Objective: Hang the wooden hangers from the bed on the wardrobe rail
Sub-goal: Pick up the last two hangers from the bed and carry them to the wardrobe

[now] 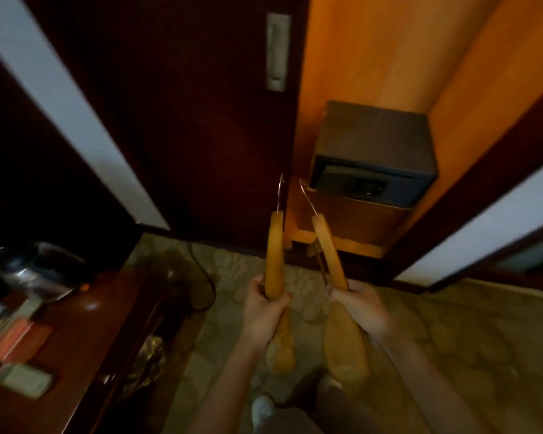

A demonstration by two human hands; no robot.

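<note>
The left hand (265, 311) grips one wooden hanger (275, 255) and the right hand (362, 308) grips a second hanger (329, 252); on each hand the fingers (276, 303) are curled tight round the wooden arm about midway along, so both hands are full. The hangers stand nearly upright and close together without touching; their wire hooks (281, 192) point up and away, toward the open wardrobe (373, 57). A dark safe (373, 155) sits on a shelf inside it, the dark door (201, 120) stands to its left, and a cluttered tabletop (76, 324) lies at the left edge; the rail is out of view, presumably above.

The hangers look stiff and moderately light; the smooth, probably varnished wood could slip in a loose hold, and the thin hooks are the only part that catches the rail. A grip nearer the neck, just under the hook, would likely give better aim when lifting; held at mid-arm, each hanger may swing or twist; hanging one at a time seems safer than both together.
</note>
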